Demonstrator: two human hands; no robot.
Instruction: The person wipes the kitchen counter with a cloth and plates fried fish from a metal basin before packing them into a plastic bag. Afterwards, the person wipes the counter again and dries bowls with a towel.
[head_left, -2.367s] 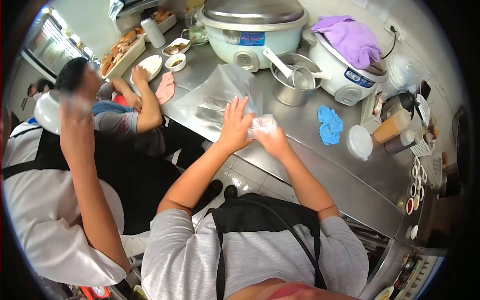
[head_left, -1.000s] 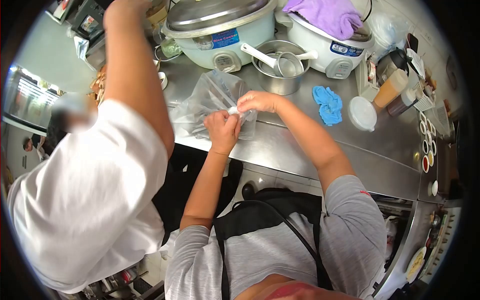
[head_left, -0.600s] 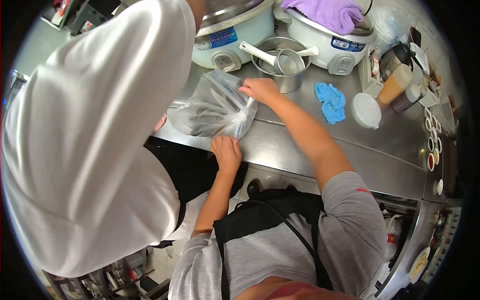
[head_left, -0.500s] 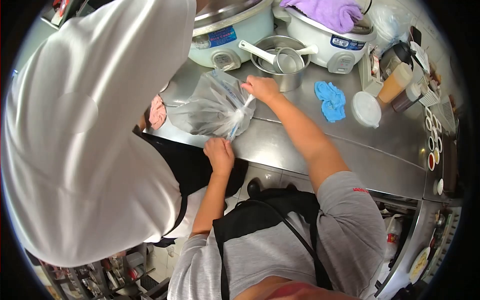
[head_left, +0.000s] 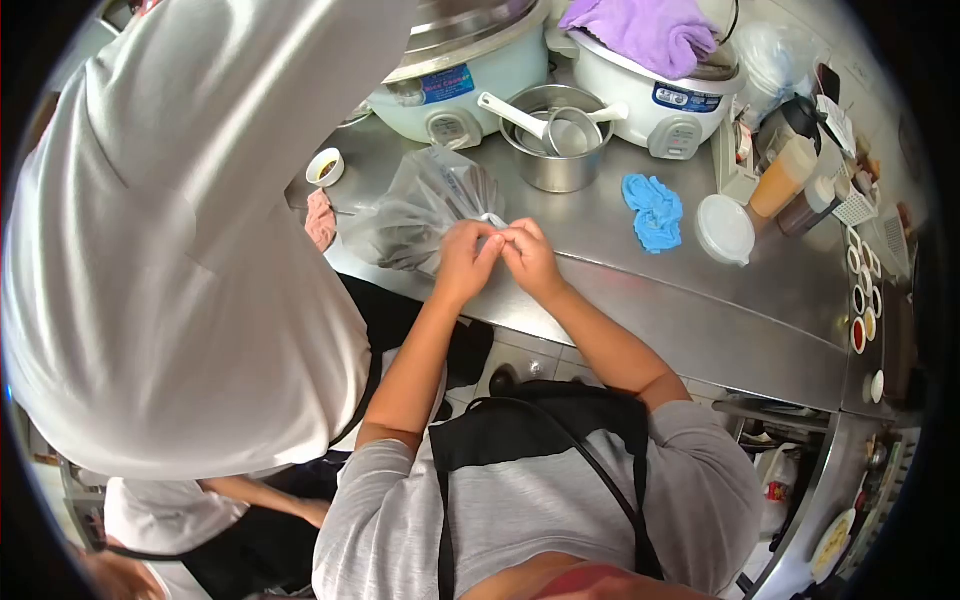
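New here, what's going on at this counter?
The person's left hand and right hand are closed together at the gathered neck of a clear plastic bag. It rests on the steel counter; its contents are hard to make out. Beyond stands a metal pot, with a crumpled blue cloth off to the right. A co-worker's white top fills much of the left side.
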